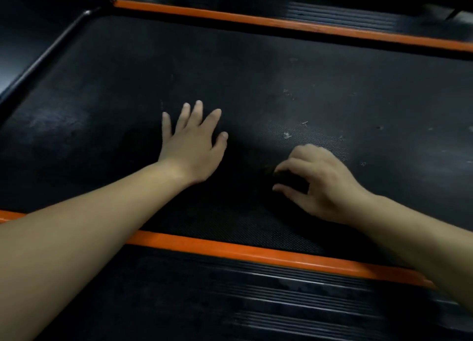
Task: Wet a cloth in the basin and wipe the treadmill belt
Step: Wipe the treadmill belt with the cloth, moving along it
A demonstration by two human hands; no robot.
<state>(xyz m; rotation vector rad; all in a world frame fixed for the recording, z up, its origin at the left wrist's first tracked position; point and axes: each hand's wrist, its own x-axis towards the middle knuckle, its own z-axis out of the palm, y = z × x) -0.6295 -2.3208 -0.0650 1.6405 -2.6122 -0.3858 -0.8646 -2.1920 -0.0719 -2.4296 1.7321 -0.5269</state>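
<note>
Black textured treadmill belt filled the centre of the frame, bounded above and below by orange side strips. The left hand lay flat on the belt at centre, fingers straight and spread. At lower right, the right hand curled round a dark wadded cloth, barely distinguishable, resting on the belt. Pale scuffs lay just above.

My left hand: flat on belt, fingers spread.
My right hand: grips dark cloth on belt.
Rails: orange.
</note>
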